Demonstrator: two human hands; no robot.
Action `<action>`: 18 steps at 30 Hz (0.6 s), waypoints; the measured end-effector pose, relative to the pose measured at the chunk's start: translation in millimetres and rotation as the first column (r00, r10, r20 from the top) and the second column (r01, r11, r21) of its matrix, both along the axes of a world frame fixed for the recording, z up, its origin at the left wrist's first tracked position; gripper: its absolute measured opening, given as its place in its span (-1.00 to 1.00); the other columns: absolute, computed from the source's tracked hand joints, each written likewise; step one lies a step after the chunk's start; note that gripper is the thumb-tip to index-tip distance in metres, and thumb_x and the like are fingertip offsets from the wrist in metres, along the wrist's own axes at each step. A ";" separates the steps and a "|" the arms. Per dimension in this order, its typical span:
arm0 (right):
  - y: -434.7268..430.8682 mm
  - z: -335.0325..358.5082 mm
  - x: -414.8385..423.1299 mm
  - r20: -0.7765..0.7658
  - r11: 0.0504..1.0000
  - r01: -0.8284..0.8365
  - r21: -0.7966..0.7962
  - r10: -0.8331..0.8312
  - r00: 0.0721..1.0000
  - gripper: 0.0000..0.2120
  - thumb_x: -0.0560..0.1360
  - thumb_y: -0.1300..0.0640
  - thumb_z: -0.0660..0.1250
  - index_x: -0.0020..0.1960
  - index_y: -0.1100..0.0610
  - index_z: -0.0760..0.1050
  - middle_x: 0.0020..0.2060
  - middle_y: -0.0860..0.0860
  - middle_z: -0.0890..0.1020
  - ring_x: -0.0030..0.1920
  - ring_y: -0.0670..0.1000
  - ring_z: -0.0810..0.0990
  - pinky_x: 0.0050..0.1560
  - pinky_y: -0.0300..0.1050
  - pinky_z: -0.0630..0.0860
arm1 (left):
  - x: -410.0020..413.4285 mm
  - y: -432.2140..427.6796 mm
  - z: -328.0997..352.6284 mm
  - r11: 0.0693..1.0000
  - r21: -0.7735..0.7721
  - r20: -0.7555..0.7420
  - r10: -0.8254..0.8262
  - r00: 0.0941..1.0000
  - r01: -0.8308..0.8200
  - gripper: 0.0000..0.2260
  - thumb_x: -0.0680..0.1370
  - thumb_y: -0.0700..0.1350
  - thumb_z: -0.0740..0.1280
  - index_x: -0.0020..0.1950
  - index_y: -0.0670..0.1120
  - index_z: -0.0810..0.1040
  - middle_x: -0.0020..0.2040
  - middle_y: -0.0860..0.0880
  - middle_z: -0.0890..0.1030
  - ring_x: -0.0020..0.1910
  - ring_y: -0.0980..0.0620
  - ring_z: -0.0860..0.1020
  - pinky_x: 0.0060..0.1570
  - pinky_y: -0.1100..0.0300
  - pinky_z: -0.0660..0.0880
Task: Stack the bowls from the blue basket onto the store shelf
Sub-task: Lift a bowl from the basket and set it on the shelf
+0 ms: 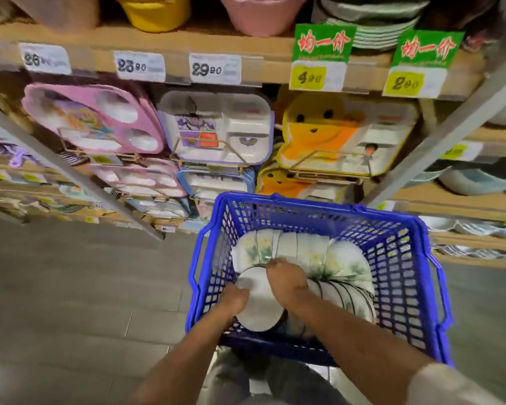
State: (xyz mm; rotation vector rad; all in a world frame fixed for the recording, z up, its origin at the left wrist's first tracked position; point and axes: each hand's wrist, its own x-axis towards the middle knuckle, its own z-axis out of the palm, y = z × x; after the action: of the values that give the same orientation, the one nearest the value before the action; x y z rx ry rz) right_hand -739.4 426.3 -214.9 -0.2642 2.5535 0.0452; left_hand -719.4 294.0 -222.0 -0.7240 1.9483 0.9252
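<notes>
Bowls of white ceramic with a pale green leaf print (304, 249) lie nested on their sides in one curved row inside the blue plastic mesh basket (403, 258), the task's load not yet on the shelf. Laid rim to rim like that they probably wedge each other and cannot roll. Their edges blur together, so I cannot give an exact count; it looks like more than ten.

Both hands reach into the basket from its near side. The left hand (234, 299) has its fingers curled round the left rim of the nearest bowl (259, 308), whose plain white underside faces the camera. The right hand (288, 280) hooks its fingers over the same bowl's top edge, between it and the next one. It looks like a two-sided grasp for prising a bowl, or a few, off the end of the row.

Beyond the basket, the tan wooden store shelf (260, 46) carries five price tags on its edge, and below it three children's divided plates stand upright in wire holders. Right of the basket, other pale bowls (476, 179) sit on lower boards, a likely destination.
</notes>
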 end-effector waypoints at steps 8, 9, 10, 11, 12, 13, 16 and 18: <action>-2.8 28.5 -20.6 0.079 0.998 0.067 0.021 -0.068 0.995 -0.71 0.56 0.24 0.21 0.27 0.19 0.47 0.20 0.16 0.55 0.18 0.19 0.56 0.08 0.02 0.51 | -15.8 -14.4 11.6 0.992 0.058 -0.046 -0.112 0.993 0.115 -0.67 0.59 -0.13 0.21 0.32 -0.24 0.44 0.24 -0.22 0.55 0.20 -0.17 0.54 0.10 0.09 0.49; -2.1 35.6 -22.8 0.067 0.995 0.102 0.002 -0.102 0.993 -0.72 0.57 0.21 0.20 0.26 0.16 0.48 0.19 0.14 0.56 0.17 0.18 0.56 0.08 0.01 0.51 | -18.9 -16.0 17.5 0.990 0.044 -0.066 -0.133 0.989 0.136 -0.65 0.59 -0.11 0.21 0.34 -0.22 0.42 0.27 -0.21 0.53 0.22 -0.16 0.53 0.10 0.12 0.47; -0.1 43.4 -26.0 0.054 0.990 0.136 -0.023 -0.134 0.989 -0.71 0.58 0.19 0.18 0.27 0.14 0.49 0.18 0.13 0.57 0.17 0.18 0.56 0.08 0.01 0.51 | -22.8 -18.0 24.8 0.988 0.046 -0.092 -0.144 0.985 0.149 -0.63 0.59 -0.10 0.21 0.37 -0.20 0.39 0.30 -0.19 0.52 0.25 -0.16 0.51 0.12 0.14 0.46; 2.9 51.8 -29.3 0.042 0.984 0.169 -0.058 -0.167 0.985 -0.70 0.58 0.18 0.16 0.27 0.12 0.50 0.18 0.13 0.57 0.16 0.18 0.55 0.08 0.01 0.50 | -26.1 -20.4 31.0 0.986 0.071 -0.123 -0.143 0.982 0.153 -0.63 0.59 -0.09 0.21 0.38 -0.16 0.37 0.31 -0.17 0.51 0.25 -0.16 0.50 0.15 0.13 0.47; 6.8 62.6 -32.7 0.026 0.972 0.210 -0.101 -0.208 0.978 -0.70 0.58 0.16 0.14 0.26 0.11 0.50 0.18 0.13 0.58 0.17 0.18 0.55 0.08 0.01 0.49 | -30.5 -23.6 38.7 0.982 0.103 -0.165 -0.139 0.976 0.158 -0.63 0.59 -0.09 0.20 0.38 -0.13 0.37 0.30 -0.15 0.51 0.24 -0.16 0.50 0.17 0.08 0.48; 11.4 75.1 -35.7 0.009 0.958 0.248 -0.144 -0.249 0.968 -0.70 0.58 0.14 0.13 0.25 0.11 0.51 0.18 0.13 0.58 0.17 0.19 0.54 0.07 0.01 0.49 | -35.1 -26.9 48.1 0.978 0.127 -0.212 -0.136 0.968 0.166 -0.64 0.58 -0.10 0.20 0.38 -0.10 0.38 0.27 -0.13 0.52 0.21 -0.15 0.50 0.17 0.04 0.50; 26.4 119.0 -43.1 -0.005 0.915 0.317 -0.249 -0.329 0.944 -0.75 0.57 0.10 0.18 0.12 0.13 0.56 0.12 0.14 0.60 0.13 0.17 0.55 0.04 -0.01 0.49 | -50.1 -33.2 77.9 0.959 0.259 -0.354 -0.022 0.935 0.120 -0.70 0.58 -0.19 0.20 0.31 -0.07 0.47 0.16 -0.08 0.56 0.10 -0.10 0.53 0.06 0.02 0.49; 37.5 148.4 -43.7 -0.014 0.866 0.380 -0.326 -0.406 0.914 -0.81 0.53 0.13 0.22 -0.07 0.21 0.56 -0.05 0.16 0.62 -0.02 0.13 0.57 -0.11 -0.08 0.45 | -56.0 -31.2 102.6 0.902 0.426 -0.410 0.130 0.903 0.064 -0.71 0.56 -0.26 0.21 0.21 0.01 0.51 0.20 -0.10 0.58 0.14 -0.11 0.53 0.11 -0.04 0.49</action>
State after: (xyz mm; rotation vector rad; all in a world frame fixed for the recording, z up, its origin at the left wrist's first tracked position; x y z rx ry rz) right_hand -783.1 463.8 -66.5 0.1501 2.6383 -0.5257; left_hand -775.5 262.8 -119.4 -0.3054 1.9910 1.5855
